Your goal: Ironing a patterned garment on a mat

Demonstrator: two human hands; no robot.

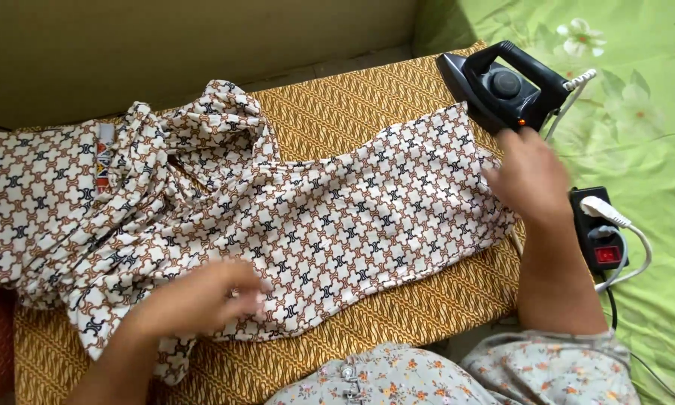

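Note:
A white garment [330, 217] with a brown and navy chain pattern lies spread over an ironing surface covered in yellow-brown batik cloth [427, 300]. My left hand [202, 296] rests on the garment's near edge, fingers pinching the fabric. My right hand [529, 176] lies on the garment's right end, just below a black iron [502, 86] that stands at the far right corner of the surface. The right hand is blurred and touches cloth, not the iron.
A black power strip [600, 236] with a red switch and a white plug lies on the green flowered sheet [645, 112] at the right. White cords run from it. A plain wall stands behind. My flowered clothing [442, 371] shows at the bottom.

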